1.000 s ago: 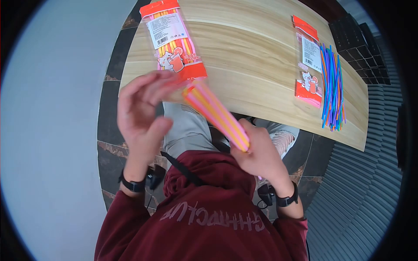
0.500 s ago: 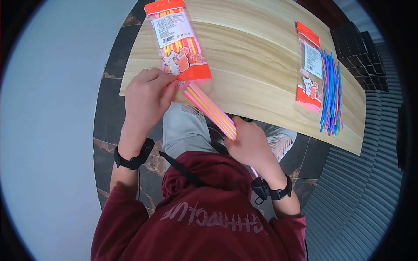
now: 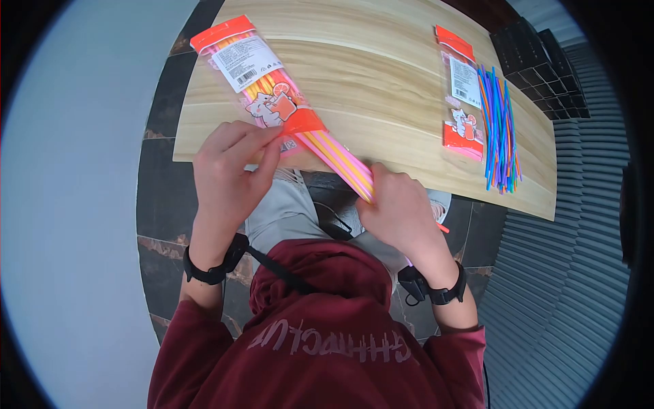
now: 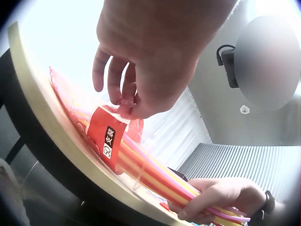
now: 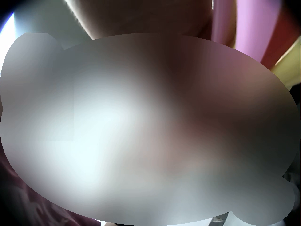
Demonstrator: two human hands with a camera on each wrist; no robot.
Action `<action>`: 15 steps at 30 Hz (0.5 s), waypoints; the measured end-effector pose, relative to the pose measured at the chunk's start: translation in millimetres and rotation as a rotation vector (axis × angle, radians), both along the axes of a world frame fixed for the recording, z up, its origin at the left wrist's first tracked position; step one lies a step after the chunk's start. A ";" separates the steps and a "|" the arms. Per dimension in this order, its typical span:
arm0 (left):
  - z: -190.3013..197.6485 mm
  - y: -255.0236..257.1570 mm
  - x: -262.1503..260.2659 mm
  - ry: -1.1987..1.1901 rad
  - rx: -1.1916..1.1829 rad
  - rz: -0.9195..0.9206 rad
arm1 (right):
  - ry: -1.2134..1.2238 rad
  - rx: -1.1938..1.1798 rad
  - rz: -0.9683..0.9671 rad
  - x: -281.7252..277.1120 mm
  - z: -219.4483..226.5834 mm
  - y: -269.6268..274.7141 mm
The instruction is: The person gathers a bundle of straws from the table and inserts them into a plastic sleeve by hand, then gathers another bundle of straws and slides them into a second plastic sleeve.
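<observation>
The left hand point(image 3: 231, 167) pinches the edge of a clear and red bag point(image 3: 246, 65) with a cat print; in the left wrist view its fingertips hold the bag's red end point(image 4: 107, 136). Pink, yellow and red straws point(image 3: 337, 162) are gripped by the right hand point(image 3: 403, 215), their far ends at the bag's mouth. How deep they reach inside is hard to tell. More straws show through the bag's clear part. Most of the right wrist view is blurred, with pink straws point(image 5: 254, 23) at its top right.
On the right of the wooden table point(image 3: 368, 82) lie a second cat-print bag point(image 3: 465, 85) and a pile of blue, purple and orange straws point(image 3: 501, 133). Black boxes point(image 3: 538, 65) stand behind them. Grey corrugated panelling point(image 3: 565, 204) is at the right.
The left hand has come down onto the bag's near end and pinches it. The right hand's straws have moved up against that end, and the bag now lies more slanted.
</observation>
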State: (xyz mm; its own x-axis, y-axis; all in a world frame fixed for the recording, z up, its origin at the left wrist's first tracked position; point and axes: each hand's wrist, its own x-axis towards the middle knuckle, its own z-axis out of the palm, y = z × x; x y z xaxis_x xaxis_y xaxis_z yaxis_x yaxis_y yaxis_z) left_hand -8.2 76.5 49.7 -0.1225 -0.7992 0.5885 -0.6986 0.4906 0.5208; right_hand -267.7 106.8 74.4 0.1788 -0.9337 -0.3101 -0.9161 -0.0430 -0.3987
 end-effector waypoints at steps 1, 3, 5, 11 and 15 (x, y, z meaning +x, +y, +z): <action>-0.9 0.3 -3.0 0.002 -0.004 -0.003 | -0.027 0.001 -0.005 -0.4 3.4 -0.9; -5.8 1.5 -12.0 0.013 0.005 -0.051 | -0.054 0.009 -0.012 -0.6 8.8 -2.4; -7.5 0.2 -19.3 0.060 0.020 -0.049 | -0.081 0.013 -0.014 -3.4 9.3 -4.6; 1.7 -2.7 -23.1 0.105 0.009 -0.023 | -0.083 0.101 0.014 -14.4 7.2 -2.1; 1.2 2.0 -29.7 0.075 0.004 -0.095 | -0.106 0.004 -0.022 -5.1 10.0 1.5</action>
State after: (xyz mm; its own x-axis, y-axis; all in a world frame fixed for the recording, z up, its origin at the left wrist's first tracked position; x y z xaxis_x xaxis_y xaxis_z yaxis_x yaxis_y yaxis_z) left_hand -38.0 78.5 50.9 -0.1540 -0.7883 0.5957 -0.6081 0.5508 0.5717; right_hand -272.8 108.3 84.5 0.1904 -0.9366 -0.2942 -0.8697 -0.0219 -0.4931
